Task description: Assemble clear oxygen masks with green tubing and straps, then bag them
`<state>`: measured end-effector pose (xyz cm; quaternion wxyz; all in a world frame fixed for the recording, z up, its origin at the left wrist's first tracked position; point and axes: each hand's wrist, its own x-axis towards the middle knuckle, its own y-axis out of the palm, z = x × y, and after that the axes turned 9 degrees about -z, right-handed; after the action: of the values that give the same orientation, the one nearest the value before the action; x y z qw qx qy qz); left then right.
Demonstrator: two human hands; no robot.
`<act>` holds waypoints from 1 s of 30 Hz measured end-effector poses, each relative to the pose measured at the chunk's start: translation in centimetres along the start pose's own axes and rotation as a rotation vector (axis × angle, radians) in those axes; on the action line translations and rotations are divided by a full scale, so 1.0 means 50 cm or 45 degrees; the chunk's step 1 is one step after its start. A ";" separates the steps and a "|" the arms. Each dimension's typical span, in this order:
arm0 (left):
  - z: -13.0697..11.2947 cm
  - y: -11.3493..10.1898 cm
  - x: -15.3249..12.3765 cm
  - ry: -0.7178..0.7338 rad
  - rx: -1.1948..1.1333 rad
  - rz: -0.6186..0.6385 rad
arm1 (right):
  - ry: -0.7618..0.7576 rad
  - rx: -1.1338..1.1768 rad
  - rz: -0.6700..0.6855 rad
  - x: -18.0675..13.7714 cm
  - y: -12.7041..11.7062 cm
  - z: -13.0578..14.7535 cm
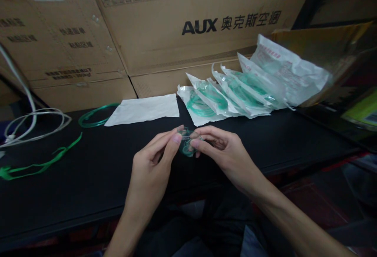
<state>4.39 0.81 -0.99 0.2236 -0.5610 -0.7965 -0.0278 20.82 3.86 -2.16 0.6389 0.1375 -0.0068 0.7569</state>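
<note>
Above the front part of the black table, my left hand (160,147) and my right hand (219,143) face each other. Between them is a small see-through green oxygen mask (187,149). My left thumb and fingers pinch its left side near the top, while those of my right hand grip the right side. Fingers cover part of its edges. Behind my hands lies a flat white paper pouch (147,110), and a coil of green tubing (94,116) rests at its left end.
Several white pouches with green tubing (203,106) lean in a row at the back right. A green strap (44,166) and a white cable (35,112) lie left on the black table (97,182). Large cardboard boxes (153,33) stand behind.
</note>
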 end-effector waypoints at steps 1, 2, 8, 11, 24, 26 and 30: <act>0.000 0.000 0.000 0.025 0.001 0.016 | -0.007 0.001 -0.018 0.001 -0.001 -0.001; 0.000 -0.001 0.000 0.051 0.001 0.031 | -0.018 0.002 -0.042 0.001 -0.001 -0.003; 0.013 -0.004 0.000 0.159 0.035 0.034 | -0.129 -0.050 -0.200 -0.003 0.003 -0.010; 0.016 -0.004 -0.003 0.219 0.084 0.014 | -0.208 -0.076 -0.257 -0.010 0.010 -0.011; 0.021 -0.001 -0.011 0.399 0.185 -0.147 | -0.330 -0.109 -0.268 -0.021 0.026 -0.003; 0.018 0.000 -0.010 0.397 0.181 -0.158 | -0.292 -0.055 -0.251 -0.020 0.027 -0.003; 0.017 -0.001 -0.010 0.375 0.166 -0.190 | -0.233 0.022 -0.220 -0.020 0.028 -0.004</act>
<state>4.21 0.62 -1.94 0.3713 -0.4743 -0.7947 -0.0745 19.57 2.65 -2.32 0.6974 0.2116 -0.0467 0.6832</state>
